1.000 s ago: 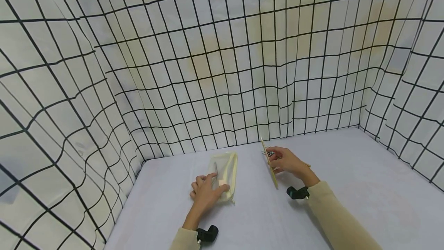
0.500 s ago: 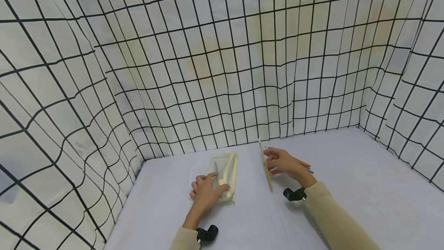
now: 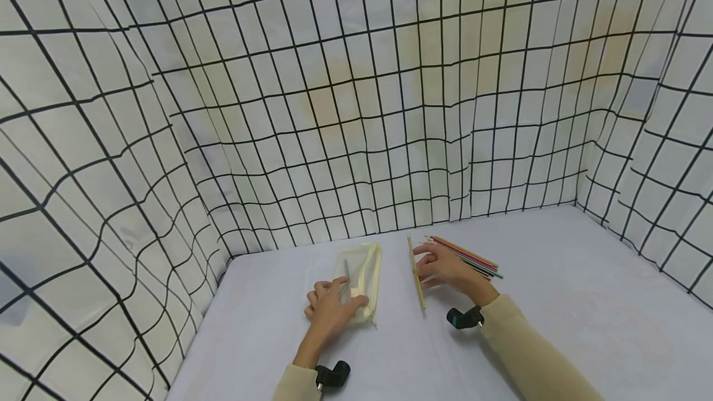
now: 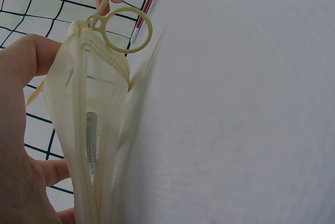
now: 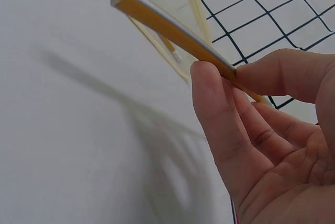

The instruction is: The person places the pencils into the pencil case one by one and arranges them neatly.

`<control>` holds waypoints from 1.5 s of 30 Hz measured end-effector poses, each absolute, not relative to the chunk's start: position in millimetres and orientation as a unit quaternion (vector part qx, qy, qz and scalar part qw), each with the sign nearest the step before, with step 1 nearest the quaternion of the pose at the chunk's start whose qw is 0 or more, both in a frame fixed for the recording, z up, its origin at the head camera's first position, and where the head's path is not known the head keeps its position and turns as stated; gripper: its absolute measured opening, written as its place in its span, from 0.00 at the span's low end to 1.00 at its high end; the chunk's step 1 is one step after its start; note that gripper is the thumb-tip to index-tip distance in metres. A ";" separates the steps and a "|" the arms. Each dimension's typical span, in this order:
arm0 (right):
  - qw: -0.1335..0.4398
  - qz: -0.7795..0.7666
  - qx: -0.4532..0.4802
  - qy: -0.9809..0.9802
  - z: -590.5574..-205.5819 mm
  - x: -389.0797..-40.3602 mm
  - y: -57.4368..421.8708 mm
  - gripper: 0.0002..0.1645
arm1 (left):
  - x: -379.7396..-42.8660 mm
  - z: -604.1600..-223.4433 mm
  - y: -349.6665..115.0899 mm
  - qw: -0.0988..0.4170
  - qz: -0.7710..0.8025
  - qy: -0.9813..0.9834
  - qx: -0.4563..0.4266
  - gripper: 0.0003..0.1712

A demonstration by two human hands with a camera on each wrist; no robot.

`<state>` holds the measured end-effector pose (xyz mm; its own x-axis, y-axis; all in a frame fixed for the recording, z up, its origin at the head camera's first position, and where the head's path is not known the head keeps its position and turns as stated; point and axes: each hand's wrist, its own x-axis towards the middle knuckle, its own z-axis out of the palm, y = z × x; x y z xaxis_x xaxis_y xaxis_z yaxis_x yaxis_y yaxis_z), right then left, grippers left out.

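My left hand [image 3: 330,313] holds a pale yellow mesh zip pouch [image 3: 372,258] lying on the cloth, its thumb at the right side and its fingers at the left. A thin grey stick [image 3: 346,270] and a small pale block show inside. The left wrist view has the pouch's edge [image 4: 118,62] close up, with a ring-shaped zip pull [image 4: 150,30]. To the right, my right hand [image 3: 448,270] pinches a yellow pencil [image 5: 167,28] between thumb and fingers. Its shadow lies apart from it, so the pencil is off the cloth.
Several coloured pencils [image 3: 473,258] lie in a loose fan beyond and right of my right hand. A white cloth with a black grid [image 3: 356,116] hangs behind and at both sides. White cloth [image 3: 401,351] covers the table.
My right hand has moved left with the yellow pencil, away from the other pencils, which show more fully now. My left hand and the pouch have stayed put.
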<state>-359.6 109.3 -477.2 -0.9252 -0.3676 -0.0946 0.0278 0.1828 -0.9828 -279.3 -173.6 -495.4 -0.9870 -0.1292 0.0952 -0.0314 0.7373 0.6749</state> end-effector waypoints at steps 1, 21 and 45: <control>0.160 -0.629 -0.112 0.753 -477.2 -359.0 107.8 0.35 | -279.3 -495.5 -173.7 0.068 -0.360 -0.929 0.044 0.46; 0.192 -0.625 -0.091 0.751 -478.9 -351.1 83.5 0.32 | -280.4 -496.0 -172.9 0.069 -0.361 -0.929 0.047 0.46; 0.216 -0.635 -0.072 0.739 -478.6 -358.9 28.0 0.29 | -280.6 -495.7 -173.9 0.071 -0.351 -0.932 0.048 0.46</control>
